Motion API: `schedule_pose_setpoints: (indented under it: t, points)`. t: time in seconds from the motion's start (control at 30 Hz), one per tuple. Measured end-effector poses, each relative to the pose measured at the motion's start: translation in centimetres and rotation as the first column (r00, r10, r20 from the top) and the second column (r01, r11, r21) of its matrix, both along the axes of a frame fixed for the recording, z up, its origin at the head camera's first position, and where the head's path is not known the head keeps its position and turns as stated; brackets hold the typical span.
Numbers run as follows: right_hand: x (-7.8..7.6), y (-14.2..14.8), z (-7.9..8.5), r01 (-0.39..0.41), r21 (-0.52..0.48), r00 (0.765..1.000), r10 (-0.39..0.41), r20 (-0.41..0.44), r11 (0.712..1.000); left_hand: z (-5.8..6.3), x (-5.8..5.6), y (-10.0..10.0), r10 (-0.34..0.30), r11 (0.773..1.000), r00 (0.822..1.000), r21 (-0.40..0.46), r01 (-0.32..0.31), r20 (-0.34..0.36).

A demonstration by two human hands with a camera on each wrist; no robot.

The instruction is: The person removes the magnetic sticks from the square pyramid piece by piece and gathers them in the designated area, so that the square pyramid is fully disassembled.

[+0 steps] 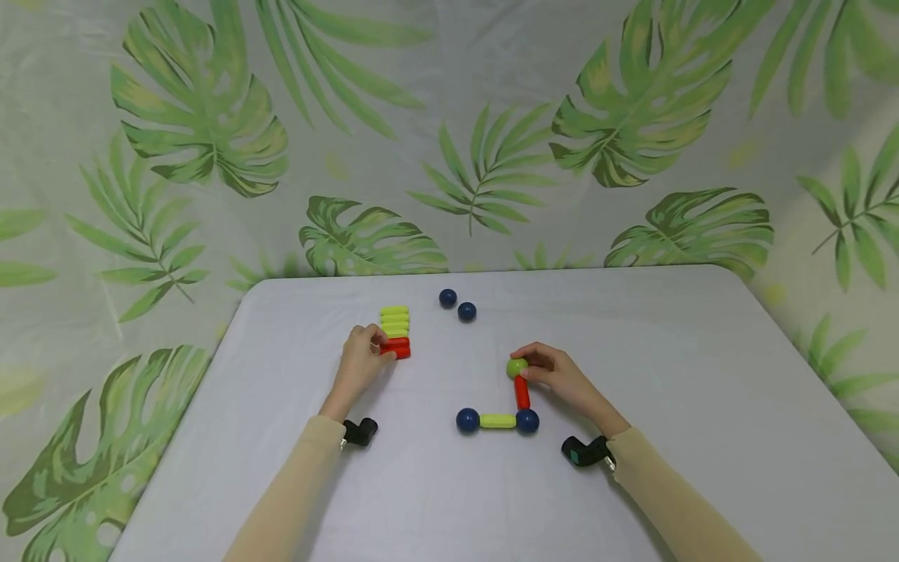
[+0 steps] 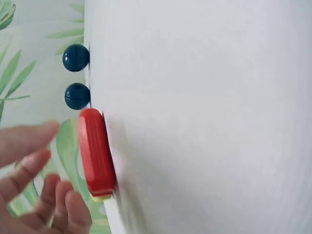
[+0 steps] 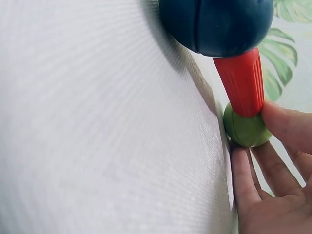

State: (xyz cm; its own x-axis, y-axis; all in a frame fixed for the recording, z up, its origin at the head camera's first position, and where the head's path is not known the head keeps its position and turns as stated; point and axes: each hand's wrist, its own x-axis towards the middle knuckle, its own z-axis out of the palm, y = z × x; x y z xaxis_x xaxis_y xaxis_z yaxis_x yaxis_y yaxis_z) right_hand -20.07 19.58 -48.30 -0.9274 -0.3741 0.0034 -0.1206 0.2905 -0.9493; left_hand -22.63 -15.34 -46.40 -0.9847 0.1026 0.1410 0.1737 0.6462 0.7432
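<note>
Backdrop: pale cloth printed with green leaves, rising behind the bench.
Bench: covered in white; directions run from my seat, far edge at 12 o'clock.
My left hand: released, thumb and fingers spread just beside the red pair, which lies at its 2 o'clock.
Yellow row: right beyond the red pair, at its 12 o'clock, rods side by side.
My right hand: grasping the green ball, pinched between thumb and fingers.
L-shape: the corner ball, blue, has a red rod running toward 12 o'clock to the green ball, and a yellow rod toward 9 o'clock to the end ball, also blue.
Loose balls: two, blue, near each other, at the green ball's 11 o'clock.
Wrists: a black camera on each, below cream sleeves.
</note>
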Motion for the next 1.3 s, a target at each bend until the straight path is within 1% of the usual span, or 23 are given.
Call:
schedule_pose_setpoints:
  t: [0.03, 0.07, 0.1, 0.13, 0.2, 0.23, 0.27, 0.3, 0.33, 0.37, 0.43, 0.5, 0.57, 0.73, 0.9, 0.93, 0.97, 1.0, 1.03, 1.1, 1.13, 1.23, 1.3]
  points:
    - [0.0, 0.0, 0.0, 0.001, -0.002, 1.000, -0.001, -0.001, 1.000, 0.1, 0.3, 0.4, -0.072, 0.997, 0.997, 0.007, 0.072, -0.013]
    - [0.0, 0.0, 0.0, 0.002, -0.005, 1.000, -0.002, -0.001, 1.000, 0.2, 0.6, 0.8, -0.163, 0.986, 0.987, 0.018, 0.163, -0.012]
    - [0.0, 0.0, 0.1, 0.003, -0.008, 1.000, -0.003, -0.001, 1.000, 0.3, 1.0, 1.4, -0.269, 0.963, 0.963, 0.033, 0.269, 0.000]
    - [0.1, 0.0, 0.1, 0.004, -0.008, 1.000, -0.004, -0.001, 1.000, 0.5, 1.6, 2.2, -0.378, 0.925, 0.925, 0.049, 0.376, 0.030]
    - [0.1, 0.0, 0.1, 0.005, -0.007, 1.000, -0.005, -0.001, 1.000, 0.6, 2.7, 3.8, -0.557, 0.830, 0.823, 0.049, 0.555, 0.107]
    - [0.0, -0.1, 0.1, 0.005, -0.005, 1.000, -0.005, -0.003, 1.000, 0.6, 3.2, 4.7, -0.612, 0.788, 0.777, 0.035, 0.614, 0.151]
    - [0.0, -0.1, 0.1, 0.007, -0.003, 1.000, -0.007, -0.004, 1.000, 0.5, 3.7, 5.5, -0.647, 0.753, 0.741, 0.002, 0.658, 0.178]
    - [0.0, -0.1, 0.1, 0.008, -0.001, 1.000, -0.008, -0.009, 1.000, 0.4, 4.2, 6.3, -0.668, 0.726, 0.719, -0.041, 0.686, 0.190]
    - [0.0, -0.1, 0.0, 0.008, -0.001, 1.000, -0.008, -0.014, 1.000, 0.3, 4.5, 7.0, -0.677, 0.708, 0.709, -0.089, 0.701, 0.196]
    - [0.0, -0.1, -0.1, 0.005, 0.001, 1.000, -0.005, -0.026, 1.000, 0.2, 4.9, 7.6, -0.678, 0.697, 0.709, -0.134, 0.704, 0.195]
    - [0.1, 0.0, -0.2, 0.000, 0.000, 0.999, 0.000, -0.050, 1.000, 0.0, 5.2, 8.4, -0.677, 0.686, 0.715, -0.203, 0.699, 0.173]
    - [0.1, 0.0, -0.4, -0.007, 0.006, 0.996, 0.007, -0.089, 1.000, 0.0, 5.4, 8.9, -0.680, 0.683, 0.718, -0.226, 0.694, 0.148]
    - [0.1, 0.1, -0.5, -0.011, 0.013, 0.994, 0.012, -0.109, 1.000, -0.1, 5.4, 9.0, -0.690, 0.683, 0.712, -0.210, 0.700, 0.130]
    - [0.0, 0.0, -0.3, 0.009, 0.009, 0.999, -0.009, -0.053, 1.000, 0.0, 4.9, 8.8, -0.715, 0.683, 0.693, -0.115, 0.721, 0.094]
    - [0.0, 0.0, -0.1, 0.006, -0.005, 1.000, -0.006, -0.023, 1.000, 0.0, 4.4, 8.6, -0.735, 0.668, 0.675, -0.102, 0.737, 0.063]
    - [0.0, 0.0, -0.1, 0.005, -0.006, 1.000, -0.005, -0.021, 1.000, 0.0, 4.4, 8.6, -0.734, 0.669, 0.677, -0.106, 0.735, 0.061]
    - [0.0, 0.0, -0.1, 0.005, -0.004, 1.000, -0.005, -0.023, 1.000, 0.0, 4.3, 8.5, -0.726, 0.677, 0.684, -0.103, 0.728, 0.063]
    - [0.0, 0.0, -0.2, 0.007, -0.002, 1.000, -0.007, -0.024, 1.000, 0.1, 4.2, 8.5, -0.713, 0.692, 0.698, -0.099, 0.715, 0.061]
    - [0.0, 0.0, -0.2, 0.008, 0.001, 1.000, -0.008, -0.026, 1.000, 0.1, 4.1, 8.5, -0.691, 0.715, 0.720, -0.087, 0.693, 0.058]
    - [0.0, 0.0, -0.2, 0.012, 0.008, 1.000, -0.012, -0.027, 1.000, 0.2, 3.5, 8.4, -0.625, 0.777, 0.778, -0.047, 0.628, 0.055]
    - [0.0, 0.0, -0.2, 0.014, 0.013, 1.000, -0.014, -0.027, 1.000, 0.3, 3.1, 8.3, -0.581, 0.813, 0.813, -0.023, 0.582, 0.047]
    - [0.0, 0.0, -0.2, 0.012, 0.009, 1.000, -0.012, -0.023, 1.000, 0.4, 1.4, 8.3, -0.413, 0.911, 0.910, 0.040, 0.411, 0.033]
    - [0.0, 0.0, -0.1, 0.008, 0.003, 1.000, -0.008, -0.020, 1.000, 0.4, 0.1, 8.4, -0.297, 0.953, 0.954, 0.074, 0.294, 0.030]
